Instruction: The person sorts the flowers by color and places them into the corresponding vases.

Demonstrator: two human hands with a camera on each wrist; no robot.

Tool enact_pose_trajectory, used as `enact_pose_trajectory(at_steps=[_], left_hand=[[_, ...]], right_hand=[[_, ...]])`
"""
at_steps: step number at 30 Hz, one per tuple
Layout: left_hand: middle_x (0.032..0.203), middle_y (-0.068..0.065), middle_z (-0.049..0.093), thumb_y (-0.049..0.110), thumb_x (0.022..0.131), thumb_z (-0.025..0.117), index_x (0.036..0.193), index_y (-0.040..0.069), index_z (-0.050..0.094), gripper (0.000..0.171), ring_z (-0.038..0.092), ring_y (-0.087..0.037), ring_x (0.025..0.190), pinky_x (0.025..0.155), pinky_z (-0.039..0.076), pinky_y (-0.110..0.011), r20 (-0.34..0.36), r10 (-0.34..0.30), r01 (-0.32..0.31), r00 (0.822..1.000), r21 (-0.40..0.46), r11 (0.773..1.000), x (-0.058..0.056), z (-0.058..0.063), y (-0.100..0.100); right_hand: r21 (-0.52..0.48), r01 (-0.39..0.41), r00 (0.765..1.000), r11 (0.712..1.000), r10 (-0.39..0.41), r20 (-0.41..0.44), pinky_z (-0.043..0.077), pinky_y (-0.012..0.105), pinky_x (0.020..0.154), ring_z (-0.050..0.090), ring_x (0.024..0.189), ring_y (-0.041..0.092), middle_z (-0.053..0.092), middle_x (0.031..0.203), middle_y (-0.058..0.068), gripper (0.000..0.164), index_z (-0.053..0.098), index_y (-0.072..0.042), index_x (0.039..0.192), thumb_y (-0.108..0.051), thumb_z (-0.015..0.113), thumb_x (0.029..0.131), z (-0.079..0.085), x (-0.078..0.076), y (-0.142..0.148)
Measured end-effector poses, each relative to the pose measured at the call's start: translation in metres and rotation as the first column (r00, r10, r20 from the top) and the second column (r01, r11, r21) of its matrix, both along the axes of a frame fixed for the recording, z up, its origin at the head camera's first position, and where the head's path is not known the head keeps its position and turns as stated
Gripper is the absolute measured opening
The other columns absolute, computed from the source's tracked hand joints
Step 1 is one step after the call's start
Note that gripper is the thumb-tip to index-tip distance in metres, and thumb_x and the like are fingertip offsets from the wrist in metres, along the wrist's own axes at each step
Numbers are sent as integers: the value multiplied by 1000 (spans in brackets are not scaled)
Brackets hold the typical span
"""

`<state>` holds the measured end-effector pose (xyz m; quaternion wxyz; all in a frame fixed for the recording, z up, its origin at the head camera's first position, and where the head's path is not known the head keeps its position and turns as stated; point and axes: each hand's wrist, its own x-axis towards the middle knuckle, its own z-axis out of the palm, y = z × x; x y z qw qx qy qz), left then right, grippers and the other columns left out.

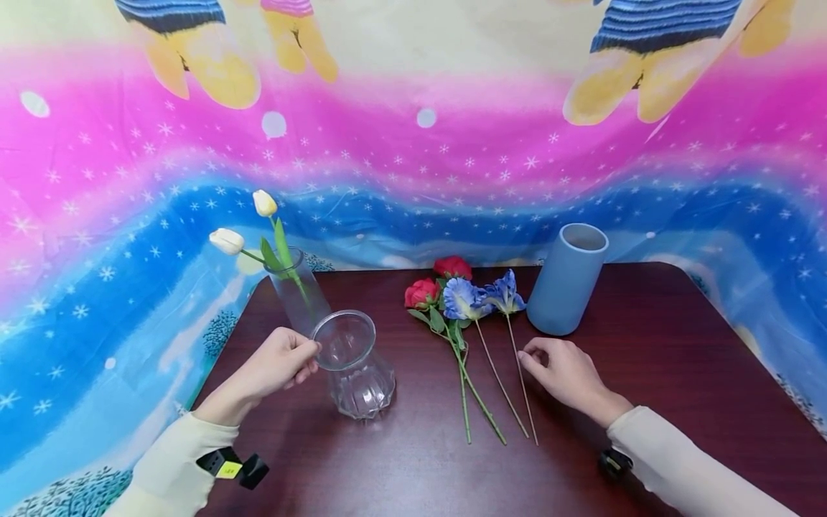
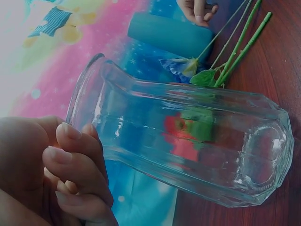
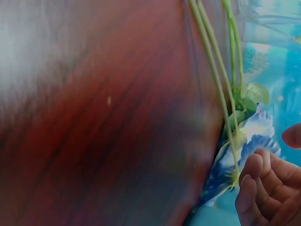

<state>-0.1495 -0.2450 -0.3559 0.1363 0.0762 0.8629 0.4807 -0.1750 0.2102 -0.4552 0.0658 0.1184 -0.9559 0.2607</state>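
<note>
My left hand [image 1: 274, 366] pinches the rim of a clear glass vase [image 1: 363, 388] with a flared mouth and faceted base. In the left wrist view the same vase [image 2: 188, 141] spans the picture beside curled fingers [image 2: 77, 165]. Beside the stems of two blue flowers [image 1: 465, 298] is my right hand [image 1: 565, 373]. The right wrist view has its thumb [image 3: 292, 135] apart from its loosely bent fingers, with nothing seen between. Two red roses [image 1: 421, 293] with green stems lie left of the blue flowers.
A taller clear vase [image 1: 300, 301] at the back left holds two white tulips [image 1: 264, 203]. At the back right stands a blue-grey vase [image 1: 568, 280]. A patterned cloth [image 1: 388, 165] hangs behind the dark wooden table [image 1: 413, 474].
</note>
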Motion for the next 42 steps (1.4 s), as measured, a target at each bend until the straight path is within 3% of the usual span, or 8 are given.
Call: enact_pose_trajectory(at_steps=[7,19,29,42], left_hand=[[50,2,49,20,104,49,66,2,60,44,40,-7,42,45,37,-23,22,3,-3,1000,6,1000,-3,-4,-4],[53,2,49,25,106,43,69,3,58,46,42,-7,45,48,39,-24,56,-21,18,998,44,999,-4,-7,-2],[53,2,47,28,108,42,70,4,57,47,40,-8,47,48,35,-23,63,-29,24,998,75,997,-1,-8,-4],[53,4,43,27,107,42,70,1,54,47,37,-7,47,47,32,-21,70,-43,35,997,117,993,-2,-11,-5]], right_hand=[[28,-26,996,999,23,89,38,29,51,47,53,8,55,60,-9,18,72,-20,85,-31,65,97,-4,-10,5],[68,-73,977,995,57,207,35,29,49,44,50,12,46,55,-6,34,59,-20,65,-31,65,97,-7,-14,5],[66,-98,969,993,80,232,37,30,52,46,54,12,53,62,-4,32,59,-18,66,-22,64,98,-13,-16,1],[13,-107,974,994,102,204,35,28,50,43,52,10,46,58,-6,36,54,-18,62,-17,63,97,-13,-19,3]])
